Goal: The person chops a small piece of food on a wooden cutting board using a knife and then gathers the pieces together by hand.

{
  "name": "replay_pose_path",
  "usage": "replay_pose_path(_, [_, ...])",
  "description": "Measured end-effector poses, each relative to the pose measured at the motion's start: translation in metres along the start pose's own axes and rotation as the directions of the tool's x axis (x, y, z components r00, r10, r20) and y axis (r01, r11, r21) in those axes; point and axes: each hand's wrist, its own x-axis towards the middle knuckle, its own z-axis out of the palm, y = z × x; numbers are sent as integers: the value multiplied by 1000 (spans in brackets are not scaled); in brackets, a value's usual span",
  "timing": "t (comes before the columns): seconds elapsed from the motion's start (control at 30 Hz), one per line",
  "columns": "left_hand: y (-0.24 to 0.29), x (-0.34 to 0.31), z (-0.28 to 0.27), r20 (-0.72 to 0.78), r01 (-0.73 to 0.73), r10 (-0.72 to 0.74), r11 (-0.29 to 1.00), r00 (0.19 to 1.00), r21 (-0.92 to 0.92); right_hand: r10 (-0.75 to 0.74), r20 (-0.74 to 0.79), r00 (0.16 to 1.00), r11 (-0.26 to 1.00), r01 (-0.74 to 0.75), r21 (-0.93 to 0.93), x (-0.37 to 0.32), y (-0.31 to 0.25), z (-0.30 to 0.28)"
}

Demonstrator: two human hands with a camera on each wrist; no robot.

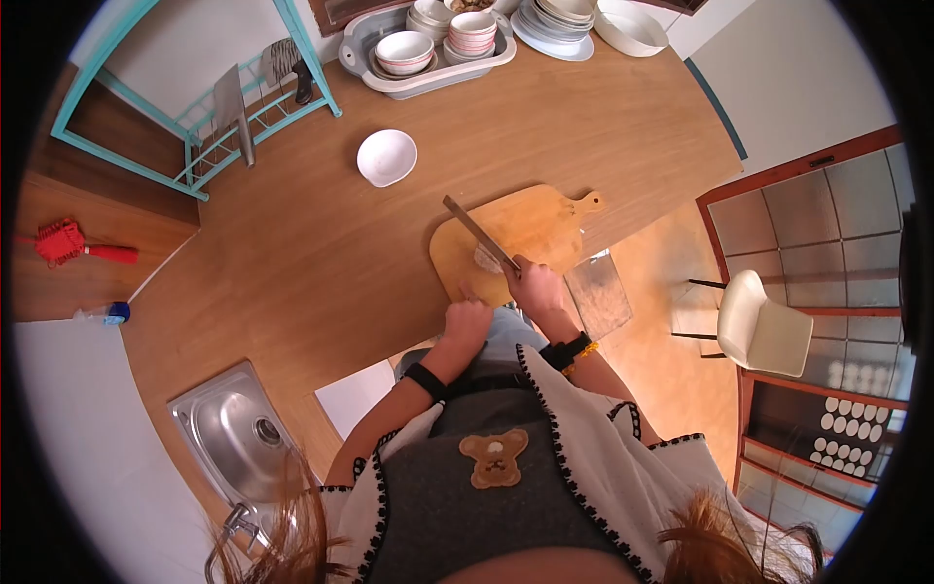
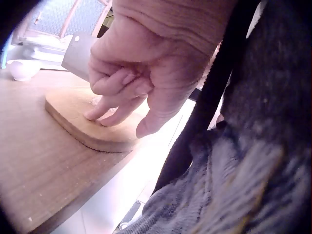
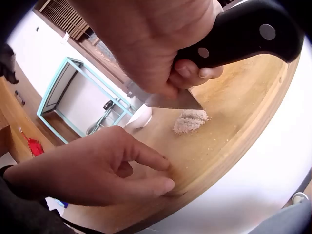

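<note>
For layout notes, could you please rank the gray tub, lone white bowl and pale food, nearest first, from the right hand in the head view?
1. Pale food, on the board
2. Lone white bowl, beyond the board
3. Gray tub, farther back

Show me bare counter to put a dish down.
Bare: the countertop between the lone bowl and the sink, and the stretch between the cutting board and the dish tub. Crowded: the far edge, with tub and stacked plates; and the board around knife, pale food, left hand and right hand.
</note>
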Motion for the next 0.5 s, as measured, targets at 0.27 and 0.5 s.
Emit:
replay_pose_path(0.27, [1, 0, -3, -94, 1, 0, 1000, 996, 14, 27, -33, 999, 999, -25, 35, 2, 0, -2])
replay_pose_path(0.5, [0, -2, -8, -115, -1, 2, 1000, 993, 15, 21, -28, 999, 999, -20, 44, 2, 5, 0])
